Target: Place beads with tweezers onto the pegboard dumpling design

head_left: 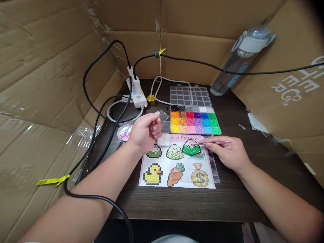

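My right hand pinches a pair of thin pinkish tweezers. Their tips reach a green and white bead figure with a black outline, which lies on a clear pegboard over the printed bead pattern sheet. Above the sheet's upper left, my left hand is closed with its fingers curled in; whether anything is inside cannot be made out. A small clear box of white beads sits just below its fingers. Right beyond them is an open clear plastic lid.
Behind the sheet stands an open bead organizer with many colours. A white dish of pink and white beads, a gold cup and a power strip are at left. Black cable crosses my left forearm. A water bottle leans back right.
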The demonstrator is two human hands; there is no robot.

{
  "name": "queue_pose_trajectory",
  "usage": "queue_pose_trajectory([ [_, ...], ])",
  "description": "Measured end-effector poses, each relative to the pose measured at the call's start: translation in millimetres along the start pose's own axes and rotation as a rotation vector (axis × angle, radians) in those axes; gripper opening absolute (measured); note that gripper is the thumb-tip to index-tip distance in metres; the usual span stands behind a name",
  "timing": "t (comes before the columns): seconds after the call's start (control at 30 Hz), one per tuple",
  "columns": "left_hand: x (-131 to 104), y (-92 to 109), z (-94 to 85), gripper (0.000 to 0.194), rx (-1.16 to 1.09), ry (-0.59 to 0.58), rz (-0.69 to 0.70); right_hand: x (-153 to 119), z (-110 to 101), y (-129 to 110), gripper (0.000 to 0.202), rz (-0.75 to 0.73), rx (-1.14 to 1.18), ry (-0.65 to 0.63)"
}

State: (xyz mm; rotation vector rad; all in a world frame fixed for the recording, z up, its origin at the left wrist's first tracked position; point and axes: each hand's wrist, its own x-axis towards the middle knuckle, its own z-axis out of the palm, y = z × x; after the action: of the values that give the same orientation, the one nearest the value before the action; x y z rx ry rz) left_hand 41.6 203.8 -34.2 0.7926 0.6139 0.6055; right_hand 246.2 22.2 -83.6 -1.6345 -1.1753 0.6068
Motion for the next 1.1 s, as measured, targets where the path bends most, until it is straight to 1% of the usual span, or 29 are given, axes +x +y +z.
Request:
queue_pose_trajectory([
  [0.23,0,0,0.0,0.026,-0.003,0.001,-0.005,0,-2,1,0.013,0.001,-0.031,-0.007],
  [0.43,0,1,-0.2,0.027,-0.005,-0.010,0.004,0,-2,1,0.010,0.001,-0.022,-0.004],
  [0.63,0,-1,-2.1,0.027,-0.021,-0.029,0.012,-1,-5,6,0.009,0.030,0.005,0.044],
  [0.73,0,-2,-4.0,0.027,-0.038,-0.045,0.027,-1,-4,5,0.012,0.043,0.007,0.094],
  [0.83,0,-1,-5.6,0.031,-0.068,-0.032,0.047,1,0,-8,0.013,0.025,0.033,0.193],
  [0.93,1,1,-6.7,0.036,-0.094,0.007,0.078,4,10,-35,0.013,-0.032,0.065,0.237],
  [1.03,2,2,-8.1,0.041,-0.102,0.030,0.135,9,27,-67,0.012,-0.050,0.023,0.169],
  [1.1,2,2,-8.9,0.044,-0.099,0.045,0.173,13,42,-81,0.013,-0.048,-0.015,0.102],
])
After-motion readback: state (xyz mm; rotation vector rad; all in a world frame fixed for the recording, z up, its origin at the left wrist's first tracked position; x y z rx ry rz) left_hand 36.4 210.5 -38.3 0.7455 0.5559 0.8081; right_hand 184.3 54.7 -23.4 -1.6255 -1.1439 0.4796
